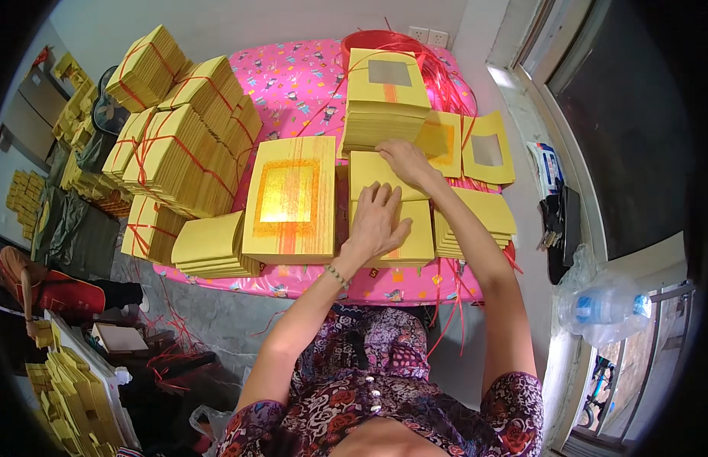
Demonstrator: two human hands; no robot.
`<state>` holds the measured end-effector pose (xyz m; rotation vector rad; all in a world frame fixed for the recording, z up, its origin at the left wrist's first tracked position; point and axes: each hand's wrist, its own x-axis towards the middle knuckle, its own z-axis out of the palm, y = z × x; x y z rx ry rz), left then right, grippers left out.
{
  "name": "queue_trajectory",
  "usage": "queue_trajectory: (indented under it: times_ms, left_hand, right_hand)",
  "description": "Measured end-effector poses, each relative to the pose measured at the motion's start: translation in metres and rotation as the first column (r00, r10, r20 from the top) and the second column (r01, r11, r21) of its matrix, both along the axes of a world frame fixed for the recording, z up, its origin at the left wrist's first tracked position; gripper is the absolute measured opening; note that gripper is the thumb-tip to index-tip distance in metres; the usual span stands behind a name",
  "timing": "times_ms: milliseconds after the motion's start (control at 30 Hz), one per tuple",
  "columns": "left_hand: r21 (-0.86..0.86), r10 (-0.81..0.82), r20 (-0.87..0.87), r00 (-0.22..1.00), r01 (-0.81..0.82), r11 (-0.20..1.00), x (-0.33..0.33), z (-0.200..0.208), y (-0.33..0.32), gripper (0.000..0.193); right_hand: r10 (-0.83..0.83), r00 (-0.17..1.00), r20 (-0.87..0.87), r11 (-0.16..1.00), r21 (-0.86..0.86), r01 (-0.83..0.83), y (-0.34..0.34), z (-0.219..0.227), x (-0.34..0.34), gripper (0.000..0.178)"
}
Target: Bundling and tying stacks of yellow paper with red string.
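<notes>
A low stack of yellow paper (411, 228) lies on the table in front of me. My left hand (375, 221), with a bead bracelet at its wrist, rests on this stack with fingers spread. The top yellow sheet (365, 177) extends toward the back. At its far edge my right hand (406, 162) has its fingers bent together on the paper; the fingertips are partly hidden. Right behind stands a tall stack of yellow paper (381, 122), its top bearing a silver square. To the left lies a thick stack (323, 194) printed with a gold square and orange border.
Red-tied yellow bundles (182, 152) are piled at the table's left. Smaller stacks (476, 221) and loose sheets (487, 152) lie right. Behind are a red basin (362, 42) and red strings. Pink patterned cloth (285, 84) covers the table. Another person (57, 286) is at lower left.
</notes>
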<state>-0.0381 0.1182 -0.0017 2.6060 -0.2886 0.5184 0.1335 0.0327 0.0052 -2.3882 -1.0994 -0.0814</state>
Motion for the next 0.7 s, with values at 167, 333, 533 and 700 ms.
queue_trajectory:
  times_ms: [167,333,533,700]
  left_hand:
    - [0.005,0.012,0.004,1.0,-0.012,1.0,-0.002,-0.002,0.002,0.061]
    - [-0.013,0.015,0.017,1.0,-0.015,1.0,-0.001,-0.006,0.002,0.059]
    - [-0.034,0.041,-0.009,0.999,-0.041,0.999,-0.006,-0.01,0.003,0.059]
    - [0.007,0.077,-0.121,0.99,-0.077,0.997,-0.009,-0.007,0.005,0.059]
  right_hand:
    - [0.01,0.974,0.227,0.99,0.136,-0.042,-0.025,0.02,-0.019,0.02]
    - [0.069,0.997,0.018,0.964,-0.259,-0.062,-0.052,0.035,-0.061,0.027]
    - [0.069,0.98,0.188,0.923,-0.384,0.009,-0.07,0.014,-0.116,0.047]
    - [0.064,0.997,0.046,0.898,-0.438,-0.037,-0.076,0.015,-0.117,0.058]
